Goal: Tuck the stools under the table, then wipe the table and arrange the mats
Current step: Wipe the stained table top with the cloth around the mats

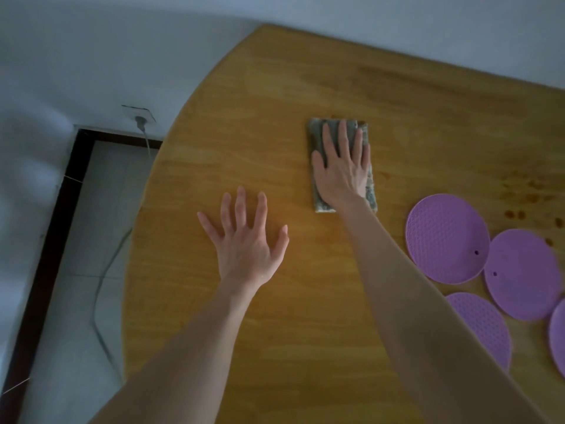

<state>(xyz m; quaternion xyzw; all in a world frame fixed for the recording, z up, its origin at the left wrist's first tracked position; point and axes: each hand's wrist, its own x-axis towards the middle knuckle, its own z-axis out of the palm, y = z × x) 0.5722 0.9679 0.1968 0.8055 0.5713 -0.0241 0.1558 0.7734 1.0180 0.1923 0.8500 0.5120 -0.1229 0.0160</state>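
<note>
On the table (275,332), the right hand (341,166) presses flat, fingers straight, on the cloth (315,133) beneath it. The left hand (244,240) lies spread and empty beside it; four mats (446,237) sit to the right.

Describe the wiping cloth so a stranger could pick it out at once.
Start at the rounded yellow-brown wooden table. Near its middle, left of the round purple textured mats, a folded grey rectangular cloth lies under the flat right hand. It is the only grey, straight-edged thing there.
</note>
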